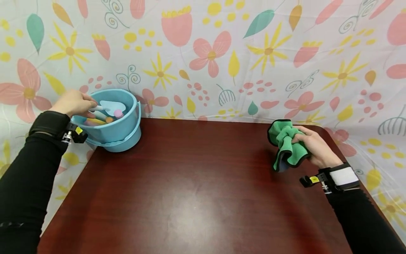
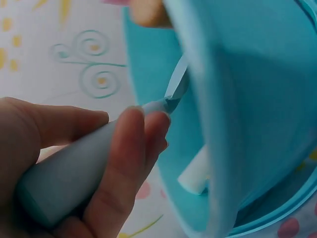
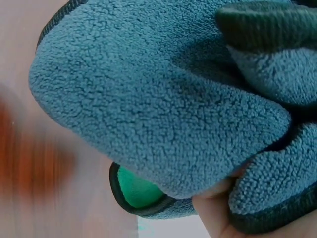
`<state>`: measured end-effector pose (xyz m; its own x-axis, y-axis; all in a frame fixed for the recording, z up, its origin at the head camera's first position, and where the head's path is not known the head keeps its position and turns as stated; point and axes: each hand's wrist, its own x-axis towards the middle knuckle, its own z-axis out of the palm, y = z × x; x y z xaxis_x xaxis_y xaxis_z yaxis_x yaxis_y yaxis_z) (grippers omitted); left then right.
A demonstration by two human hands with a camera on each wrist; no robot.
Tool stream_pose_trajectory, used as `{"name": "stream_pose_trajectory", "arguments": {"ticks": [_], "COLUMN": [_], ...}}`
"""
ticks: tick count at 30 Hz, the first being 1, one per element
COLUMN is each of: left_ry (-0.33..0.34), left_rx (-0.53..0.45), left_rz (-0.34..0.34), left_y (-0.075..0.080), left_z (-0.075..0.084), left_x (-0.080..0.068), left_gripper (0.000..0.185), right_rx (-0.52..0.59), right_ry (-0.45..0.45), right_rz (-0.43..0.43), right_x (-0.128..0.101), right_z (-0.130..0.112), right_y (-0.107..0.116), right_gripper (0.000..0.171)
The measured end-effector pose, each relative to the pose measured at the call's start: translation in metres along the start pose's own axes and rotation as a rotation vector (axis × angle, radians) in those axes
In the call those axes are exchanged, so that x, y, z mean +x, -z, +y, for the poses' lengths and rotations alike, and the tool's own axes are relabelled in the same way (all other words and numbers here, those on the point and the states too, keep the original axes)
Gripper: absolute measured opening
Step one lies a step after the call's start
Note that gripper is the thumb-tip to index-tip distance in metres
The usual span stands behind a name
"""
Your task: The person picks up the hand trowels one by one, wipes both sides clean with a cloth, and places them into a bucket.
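At the far left end of the table stands a light blue bucket (image 1: 106,132). My left hand (image 1: 74,102) reaches over its near rim and grips the thick pale handle of a small light blue shovel (image 1: 112,107). In the left wrist view, thumb and fingers wrap this handle (image 2: 69,171), while the blade is partly hidden behind the bucket rim. Over at the right, my right hand (image 1: 317,146) holds a crumpled cloth (image 1: 287,139), green on one side with black edging. Its grey-blue side (image 3: 148,114) fills most of the right wrist view.
Other items with pale handles lie in the bucket, among them one with a pink end (image 1: 118,113) and a yellow piece (image 1: 95,121). The bucket's bail (image 1: 139,114) hangs down at its right. A dark red-brown table (image 1: 196,183) meets a flower-print curtain (image 1: 209,84) at the back.
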<state>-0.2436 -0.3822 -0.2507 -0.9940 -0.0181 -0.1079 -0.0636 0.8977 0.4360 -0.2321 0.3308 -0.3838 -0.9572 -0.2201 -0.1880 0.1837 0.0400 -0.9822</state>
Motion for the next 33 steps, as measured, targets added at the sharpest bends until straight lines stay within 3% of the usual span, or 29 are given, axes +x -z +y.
{"name": "stream_pose_trajectory", "arguments": {"ticks": [3, 8, 12, 19, 22, 28, 33], "left_ry": [-0.013, 0.021, 0.039, 0.068, 0.038, -0.065, -0.097], "left_rx": [0.074, 0.022, 0.021, 0.049, 0.110, 0.131, 0.151], "left_rz": [-0.005, -0.039, -0.095, -0.205, -0.224, -0.274, -0.252], "left_y": [-0.007, -0.017, -0.021, -0.022, -0.022, -0.030, -0.039], "left_z": [-0.001, -0.002, 0.000, 0.010, 0.012, 0.009, 0.002], "left_x": [0.009, 0.022, 0.032, 0.050, 0.055, 0.063, 0.067], "left_gripper": [0.046, 0.034, 0.022, 0.021, 0.017, 0.023, 0.031], "right_rx": [0.015, -0.050, -0.116, -0.259, -0.329, -0.475, -0.685], "right_ry": [0.007, 0.025, 0.035, 0.040, 0.046, 0.053, 0.084], "right_rz": [-0.023, -0.017, -0.020, -0.013, -0.009, -0.017, -0.022], "right_x": [0.001, 0.004, 0.005, 0.006, 0.005, 0.004, 0.004], "right_z": [0.004, 0.009, 0.014, 0.023, 0.025, 0.029, 0.032], "right_y": [-0.002, -0.012, -0.017, -0.021, -0.021, -0.021, -0.022], "right_gripper": [0.046, 0.043, 0.045, 0.048, 0.051, 0.052, 0.052]}}
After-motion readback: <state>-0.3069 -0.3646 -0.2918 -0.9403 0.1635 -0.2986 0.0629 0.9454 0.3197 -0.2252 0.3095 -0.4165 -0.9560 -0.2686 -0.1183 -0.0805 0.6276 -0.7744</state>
